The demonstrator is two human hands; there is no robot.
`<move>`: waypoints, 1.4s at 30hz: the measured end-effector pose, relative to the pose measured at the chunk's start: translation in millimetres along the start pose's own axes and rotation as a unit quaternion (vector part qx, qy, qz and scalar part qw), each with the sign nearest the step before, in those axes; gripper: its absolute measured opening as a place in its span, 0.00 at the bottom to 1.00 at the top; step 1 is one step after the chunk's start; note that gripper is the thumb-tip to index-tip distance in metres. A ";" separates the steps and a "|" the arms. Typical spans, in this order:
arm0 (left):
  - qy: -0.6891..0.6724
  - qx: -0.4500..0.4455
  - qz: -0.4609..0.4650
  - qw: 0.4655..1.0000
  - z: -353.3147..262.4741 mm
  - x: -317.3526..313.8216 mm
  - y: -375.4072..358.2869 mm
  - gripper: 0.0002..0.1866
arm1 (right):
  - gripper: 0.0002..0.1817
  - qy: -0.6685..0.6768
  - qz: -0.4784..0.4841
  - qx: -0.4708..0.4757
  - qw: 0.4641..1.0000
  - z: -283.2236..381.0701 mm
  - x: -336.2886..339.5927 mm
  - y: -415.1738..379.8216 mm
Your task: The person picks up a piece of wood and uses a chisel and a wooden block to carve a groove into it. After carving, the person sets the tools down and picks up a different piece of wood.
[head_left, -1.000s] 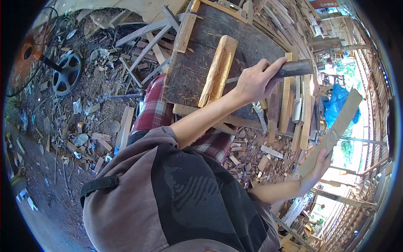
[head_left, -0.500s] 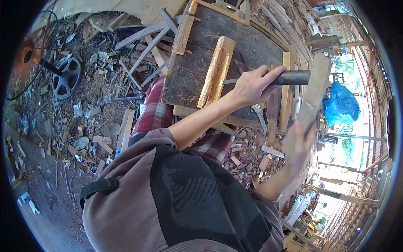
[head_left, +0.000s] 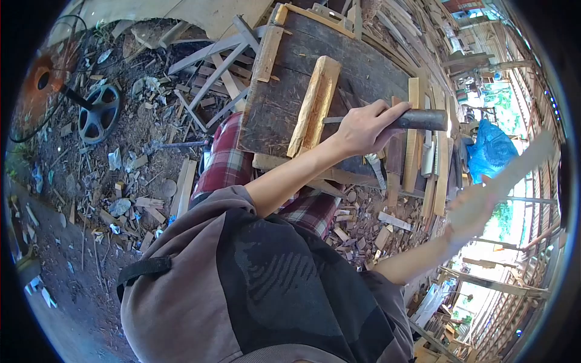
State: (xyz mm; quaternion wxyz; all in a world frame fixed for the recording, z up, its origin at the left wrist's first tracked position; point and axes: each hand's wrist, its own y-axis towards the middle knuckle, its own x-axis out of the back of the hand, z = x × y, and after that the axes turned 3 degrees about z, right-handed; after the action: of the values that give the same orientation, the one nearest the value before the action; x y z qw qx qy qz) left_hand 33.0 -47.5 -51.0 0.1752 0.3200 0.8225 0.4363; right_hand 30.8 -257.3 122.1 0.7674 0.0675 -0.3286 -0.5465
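Observation:
My left hand (head_left: 368,128) is closed around a chisel (head_left: 426,120) with a dark, thick handle that sticks out to the right of the fist. The chisel's thin metal blade points left, its tip at the edge of a wooden block (head_left: 315,104) with a carved, lighter hollow along its length. That block lies slanted on a dark, worn workbench (head_left: 369,57). Out to the right, my right hand (head_left: 471,210) grips a flat wooden club (head_left: 521,167), raised apart from the chisel handle. Motion blurs both the club and the right hand's fingers.
Wood strips (head_left: 414,136) lean along the bench's right side, near a blue plastic bag (head_left: 493,148). Wood offcuts (head_left: 363,233) litter the ground below. To the left are a wooden frame (head_left: 218,75) and a dark spoked wheel (head_left: 100,115).
My right hand has swung the club outward to the right, away from the chisel handle. My left hand, the chisel and the hollowed block keep nearly the same positions relative to each other.

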 end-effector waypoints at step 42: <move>-0.044 0.023 -0.017 0.999 10.8 8.7 16.5 0.31 | 0.26 -0.093 -0.001 -0.063 0.994 -8.5 -11.8 -17.3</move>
State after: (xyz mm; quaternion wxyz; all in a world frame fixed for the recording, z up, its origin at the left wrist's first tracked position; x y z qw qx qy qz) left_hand 38.9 -28.2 -43.4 0.2115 0.3290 0.8290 0.3997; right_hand 19.8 -255.9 102.4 0.7359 -0.0313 -0.3634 -0.5704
